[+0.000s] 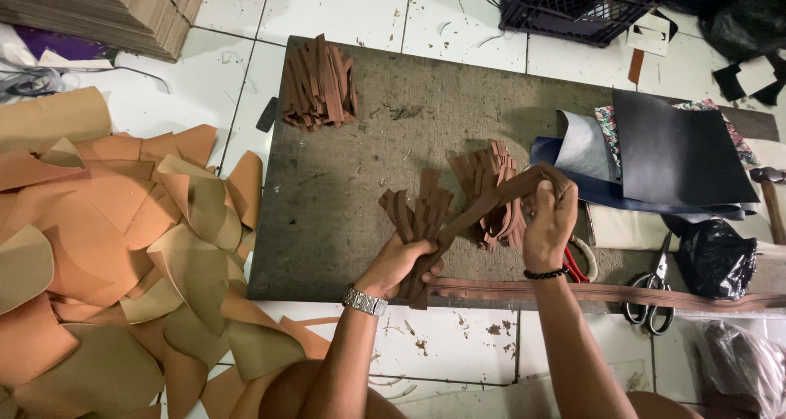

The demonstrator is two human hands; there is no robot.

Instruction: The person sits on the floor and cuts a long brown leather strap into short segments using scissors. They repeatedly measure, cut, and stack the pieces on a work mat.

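Observation:
My left hand (399, 263) grips a bunch of brown leather strips (419, 210) that fans upward above a worn grey-brown work board (344, 173). My right hand (550, 221) pinches one long brown strip (491, 202) whose other end runs down into the left hand's bunch. Behind the stretched strip lies a loose heap of brown strips (491, 177) on the board. A metal watch is on my left wrist and a black bead bracelet on my right.
Another pile of brown strips (319, 83) sits at the board's far left. Orange and tan leather pieces (115, 255) cover the floor at left. Dark sheets (679, 157), scissors (651, 292), a red-handled tool (577, 265), a hammer (770, 194) and a black bag (716, 255) lie at right; a black crate (581, 6) stands beyond.

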